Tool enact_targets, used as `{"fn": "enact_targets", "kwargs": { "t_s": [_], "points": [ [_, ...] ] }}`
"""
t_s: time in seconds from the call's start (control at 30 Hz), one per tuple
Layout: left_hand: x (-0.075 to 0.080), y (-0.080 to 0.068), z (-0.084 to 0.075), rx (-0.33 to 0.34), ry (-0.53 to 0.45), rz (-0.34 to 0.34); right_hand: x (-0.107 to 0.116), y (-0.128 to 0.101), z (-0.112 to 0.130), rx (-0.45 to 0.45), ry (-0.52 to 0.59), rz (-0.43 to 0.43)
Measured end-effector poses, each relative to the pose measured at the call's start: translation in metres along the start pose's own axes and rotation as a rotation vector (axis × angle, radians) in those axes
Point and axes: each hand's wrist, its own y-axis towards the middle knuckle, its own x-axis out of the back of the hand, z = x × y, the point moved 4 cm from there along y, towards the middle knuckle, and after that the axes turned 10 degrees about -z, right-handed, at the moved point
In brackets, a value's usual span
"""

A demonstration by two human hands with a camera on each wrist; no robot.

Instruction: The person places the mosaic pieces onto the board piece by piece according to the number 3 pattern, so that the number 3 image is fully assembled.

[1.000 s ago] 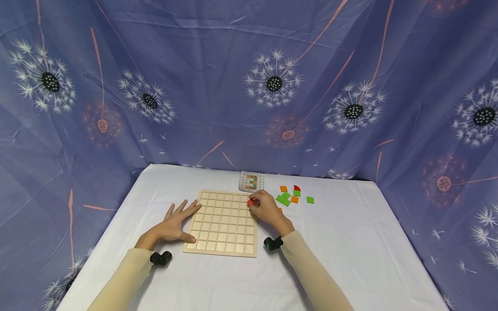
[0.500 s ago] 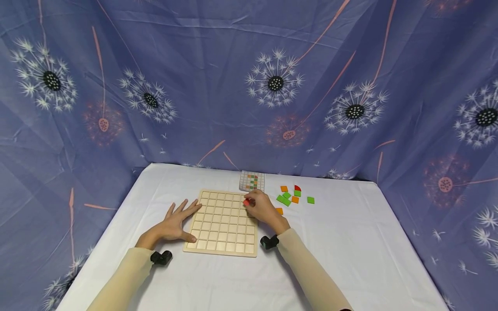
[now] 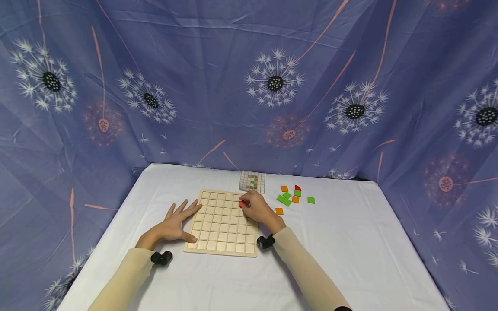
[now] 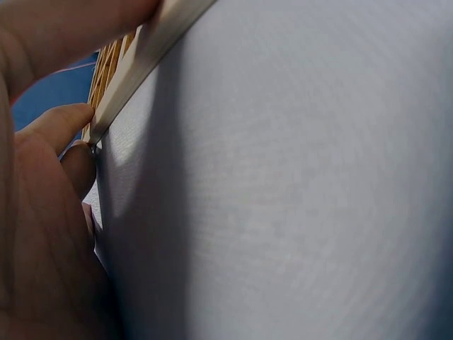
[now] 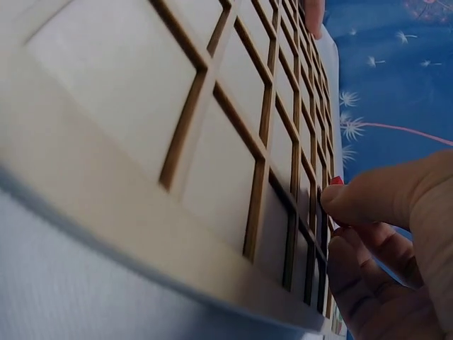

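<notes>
Head view: a person sits at a draped scene, both forearms in cream sleeves reaching forward.
Backdrop: blue-violet cloth (image 3: 218, 77) printed with dandelion heads, hung behind and to both sides.
Desk: white cloth-covered desk (image 3: 350, 242) carrying everything.
Board: pale wooden grid board (image 3: 221, 229) in the middle; every cell that shows is bare, so filling has hardly begun.
Left hand: left hand (image 3: 175, 222) lies flat with fingers spread, touching the board's left edge.
Right hand: right hand (image 3: 258, 209) hovers at the board's far right corner, fingers pinching a red tile (image 3: 242, 204) just above the cells.
Pattern card: small card (image 3: 252, 181) with a coloured grid, just beyond the board.
Loose tiles: green, orange and red tiles (image 3: 289, 198) lie right of the board, not yet placed.
</notes>
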Motion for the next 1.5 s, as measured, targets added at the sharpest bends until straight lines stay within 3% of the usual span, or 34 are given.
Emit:
{"fn": "enact_targets", "kwargs": {
  "t_s": [0.53,1.5],
  "points": [
    [0.001,-0.001,-0.002,-0.001,-0.003,0.002,-0.014,0.007,0.007,0.022,-0.048,0.054],
    [0.000,-0.001,0.000,-0.008,-0.010,-0.001,-0.020,0.008,0.006,-0.054,-0.020,-0.014]
  ]
}}
